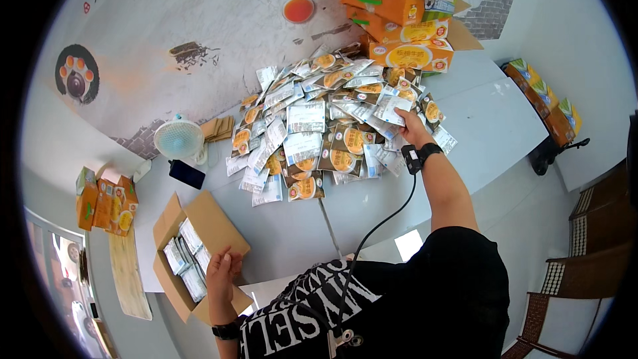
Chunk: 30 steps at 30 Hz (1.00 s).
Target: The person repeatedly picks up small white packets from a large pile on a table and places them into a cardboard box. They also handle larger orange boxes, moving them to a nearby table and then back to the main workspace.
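Note:
A large heap of flat printed sachets [304,118] lies on the grey table, some with white backs up, others showing brown and yellow fronts. My right hand [413,127] is at the heap's right side, its fingers closed on the edge of a white-backed sachet [393,108]. Over the right flap of an open cardboard box [217,222] is my left hand [223,269], fingers partly curled, with no held thing visible. Rows of sachets [192,279] stand packed inside that box. Both wrists wear black bands, and a cable runs from the right one.
Orange printed cartons [408,55] are stacked behind the heap. A small fan [178,138], a black smartphone [187,174] and folded brown cardboard pieces [218,128] sit at the left. More cartons [115,204] stand far left, others [543,99] beyond the table's right edge.

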Motion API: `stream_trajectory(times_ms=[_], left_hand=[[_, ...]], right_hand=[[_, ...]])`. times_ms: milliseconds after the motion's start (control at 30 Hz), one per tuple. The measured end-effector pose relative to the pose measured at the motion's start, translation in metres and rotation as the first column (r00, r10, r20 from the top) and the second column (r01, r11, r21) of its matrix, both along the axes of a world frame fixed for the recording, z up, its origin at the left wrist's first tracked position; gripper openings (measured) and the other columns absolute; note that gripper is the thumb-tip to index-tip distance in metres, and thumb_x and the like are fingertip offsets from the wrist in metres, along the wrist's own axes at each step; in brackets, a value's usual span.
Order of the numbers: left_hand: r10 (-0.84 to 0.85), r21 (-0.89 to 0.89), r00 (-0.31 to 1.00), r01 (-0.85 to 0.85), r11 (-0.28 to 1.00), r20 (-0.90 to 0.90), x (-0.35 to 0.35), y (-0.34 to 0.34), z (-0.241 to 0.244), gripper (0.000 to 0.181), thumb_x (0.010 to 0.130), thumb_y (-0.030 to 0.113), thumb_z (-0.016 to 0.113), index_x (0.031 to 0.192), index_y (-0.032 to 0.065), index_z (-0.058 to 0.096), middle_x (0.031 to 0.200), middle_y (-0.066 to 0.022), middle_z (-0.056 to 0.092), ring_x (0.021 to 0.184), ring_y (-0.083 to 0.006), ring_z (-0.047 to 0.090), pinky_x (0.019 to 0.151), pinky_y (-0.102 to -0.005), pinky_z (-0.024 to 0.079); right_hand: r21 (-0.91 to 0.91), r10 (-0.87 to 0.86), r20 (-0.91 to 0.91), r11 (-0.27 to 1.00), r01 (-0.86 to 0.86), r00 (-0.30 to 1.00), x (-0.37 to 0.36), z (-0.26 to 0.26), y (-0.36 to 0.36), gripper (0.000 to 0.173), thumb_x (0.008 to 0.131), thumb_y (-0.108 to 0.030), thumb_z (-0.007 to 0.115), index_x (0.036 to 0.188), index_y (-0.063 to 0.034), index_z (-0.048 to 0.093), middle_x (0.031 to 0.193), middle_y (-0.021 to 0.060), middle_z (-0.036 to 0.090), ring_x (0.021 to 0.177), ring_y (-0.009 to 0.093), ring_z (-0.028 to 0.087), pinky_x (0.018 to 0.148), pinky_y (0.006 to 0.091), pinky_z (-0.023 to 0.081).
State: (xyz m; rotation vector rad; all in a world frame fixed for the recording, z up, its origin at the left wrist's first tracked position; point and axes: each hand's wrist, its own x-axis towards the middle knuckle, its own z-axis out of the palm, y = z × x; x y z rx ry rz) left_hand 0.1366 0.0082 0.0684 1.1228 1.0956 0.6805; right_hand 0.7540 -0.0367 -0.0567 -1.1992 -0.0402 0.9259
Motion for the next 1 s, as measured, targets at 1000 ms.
stream_trajectory(times_ms=[1000], left_hand=[[-0.316, -0.188, 0.890, 0.390, 0.902, 0.329, -0.017, 0.017, -0.035, 0.043, 0.089, 0.027, 0.053, 0.122, -0.0003, 0.045, 0.102, -0.0105, 0.057, 0.092, -0.0184, 0.056, 0.081, -0.0308, 0.046]], right_hand=[[0.205, 0.872, 0.042, 0.470, -0.859, 0.487, -0.380, 0.073, -0.003, 0.067, 0.075, 0.004, 0.062, 0.132, -0.0084, 0.029, 0.120, 0.0054, 0.051, 0.106, 0.016, 0.053, 0.086, 0.0279, 0.047]])
